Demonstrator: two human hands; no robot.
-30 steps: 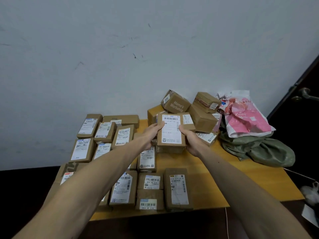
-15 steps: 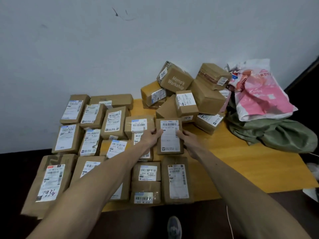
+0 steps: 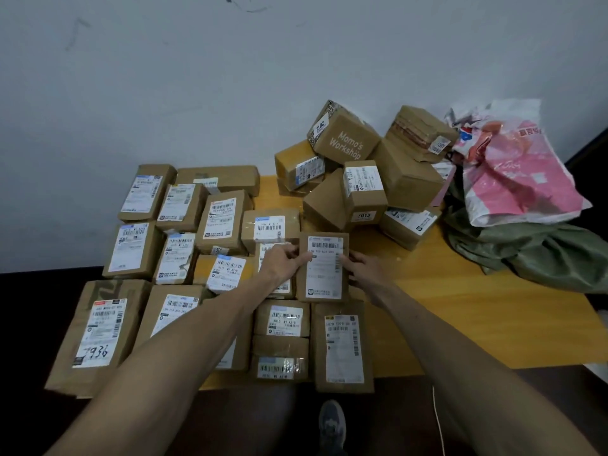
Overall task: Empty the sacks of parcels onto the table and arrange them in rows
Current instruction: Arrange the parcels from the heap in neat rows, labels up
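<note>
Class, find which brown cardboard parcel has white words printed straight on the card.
The tilted brown cardboard box atop the unsorted pile, reading "Momo's Workshop"; the others show only stuck-on labels.

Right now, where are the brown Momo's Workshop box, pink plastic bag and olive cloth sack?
brown Momo's Workshop box (image 3: 349, 144): head view, printed face.
pink plastic bag (image 3: 519, 181): head view, pink front.
olive cloth sack (image 3: 543, 255): head view, crumpled top.

The parcel (image 3: 324, 274) you hold is brown, its white label striped with black barcodes. The rows of parcels (image 3: 223, 222) share that brown and white, and the large parcel (image 3: 98, 330) has black handwritten digits on its label. Your table (image 3: 460, 307) is honey-yellow. One box (image 3: 348, 143) carries white lettering. The bag (image 3: 519, 179) is pink and white, the sack (image 3: 543, 255) olive green. The wall (image 3: 296, 60) is pale grey with dark scuffs.
</note>
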